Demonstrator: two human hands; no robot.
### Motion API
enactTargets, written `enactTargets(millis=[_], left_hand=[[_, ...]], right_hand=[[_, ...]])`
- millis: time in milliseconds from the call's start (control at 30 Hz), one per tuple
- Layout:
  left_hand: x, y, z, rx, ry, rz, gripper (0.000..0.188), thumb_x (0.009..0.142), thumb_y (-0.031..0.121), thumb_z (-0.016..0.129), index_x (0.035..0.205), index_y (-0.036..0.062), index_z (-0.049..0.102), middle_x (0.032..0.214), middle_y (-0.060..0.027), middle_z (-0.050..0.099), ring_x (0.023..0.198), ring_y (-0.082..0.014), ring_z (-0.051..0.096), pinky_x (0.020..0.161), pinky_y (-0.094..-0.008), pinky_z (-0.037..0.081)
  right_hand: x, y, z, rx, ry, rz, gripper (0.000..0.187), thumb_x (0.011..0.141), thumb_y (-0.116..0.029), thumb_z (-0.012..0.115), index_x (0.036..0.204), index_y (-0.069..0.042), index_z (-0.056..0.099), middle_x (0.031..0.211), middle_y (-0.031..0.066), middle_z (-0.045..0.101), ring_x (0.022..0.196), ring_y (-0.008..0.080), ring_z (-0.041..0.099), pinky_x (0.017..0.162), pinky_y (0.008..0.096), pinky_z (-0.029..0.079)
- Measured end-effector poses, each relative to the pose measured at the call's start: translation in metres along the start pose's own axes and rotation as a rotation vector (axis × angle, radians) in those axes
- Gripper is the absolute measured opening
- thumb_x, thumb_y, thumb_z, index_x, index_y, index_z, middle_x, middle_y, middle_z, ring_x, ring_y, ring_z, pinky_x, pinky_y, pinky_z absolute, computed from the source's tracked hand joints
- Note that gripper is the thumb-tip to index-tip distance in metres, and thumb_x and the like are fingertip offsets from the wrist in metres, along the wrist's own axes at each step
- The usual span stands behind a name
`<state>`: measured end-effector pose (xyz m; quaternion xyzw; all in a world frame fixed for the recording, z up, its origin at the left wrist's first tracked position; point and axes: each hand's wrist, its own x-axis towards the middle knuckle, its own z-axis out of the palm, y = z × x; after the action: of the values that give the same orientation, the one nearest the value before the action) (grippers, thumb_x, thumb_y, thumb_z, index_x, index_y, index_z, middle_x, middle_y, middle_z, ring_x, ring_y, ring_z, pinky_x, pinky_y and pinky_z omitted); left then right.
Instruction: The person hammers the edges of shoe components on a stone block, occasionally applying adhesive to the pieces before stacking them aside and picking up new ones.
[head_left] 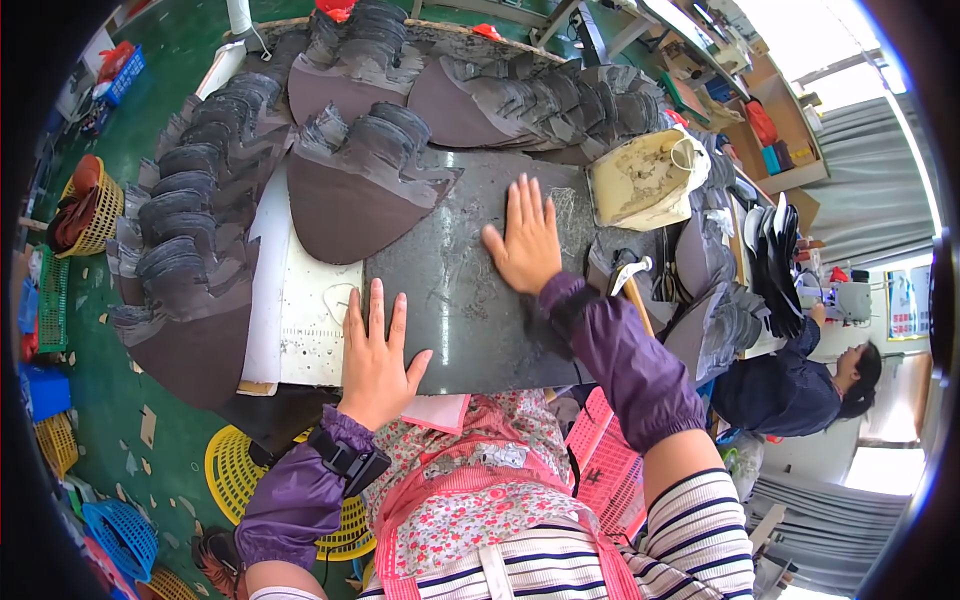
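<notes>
My left hand (375,368) lies with fingers spread over the near edge of the work surface, where a white ruled board (310,300) meets a dark slab (455,330). Flat on that slab, farther right, rests my right hand (528,240), its fingers stretched out and nothing in it. Beyond the left hand, a fanned stack of dark brown cut pieces (350,200) with grey jagged edges overlaps both board and slab. A cream plastic container (640,185), cut open and stained, stands right of my right hand. A hammer (630,275) with a wooden handle lies beside my right sleeve.
More fanned dark pieces (190,340) line the left side, and others (530,105) lie along the back. Yellow baskets (228,470) and a blue basket (122,535) stand on the green floor. At the right, another person (790,390) works by a machine (848,300).
</notes>
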<state>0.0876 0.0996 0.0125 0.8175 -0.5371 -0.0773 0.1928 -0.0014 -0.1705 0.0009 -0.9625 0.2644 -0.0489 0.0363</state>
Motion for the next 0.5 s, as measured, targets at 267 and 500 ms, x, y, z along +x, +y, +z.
enactTargets(millis=[267, 500], left_hand=[[0.001, 0.000, 0.001, 0.007, 0.017, 0.015, 0.074, 0.091, 0.037, 0.057, 0.147, -0.0020, 0.030, 0.155, -0.0278, 0.014, 0.138, -0.0522, 0.019, 0.113, -0.0570, 0.021], [-0.001, 0.001, 0.006, 0.020, 0.066, 0.017, 0.072, 0.091, 0.038, 0.057, 0.145, -0.0020, 0.033, 0.154, -0.0272, 0.017, 0.137, -0.0514, 0.021, 0.113, -0.0558, 0.023]], right_hand=[[0.033, 0.010, 0.005, -0.007, 0.092, 0.163, 0.079, 0.096, -0.052, 0.039, 0.147, 0.006, 0.025, 0.158, 0.0209, 0.020, 0.148, 0.0324, 0.013, 0.118, 0.0488, 0.010], [-0.034, -0.011, -0.004, 0.052, 0.015, 0.047, 0.079, 0.094, -0.045, 0.046, 0.145, 0.012, 0.023, 0.154, 0.0300, 0.018, 0.146, 0.0399, 0.014, 0.118, 0.0495, 0.014]])
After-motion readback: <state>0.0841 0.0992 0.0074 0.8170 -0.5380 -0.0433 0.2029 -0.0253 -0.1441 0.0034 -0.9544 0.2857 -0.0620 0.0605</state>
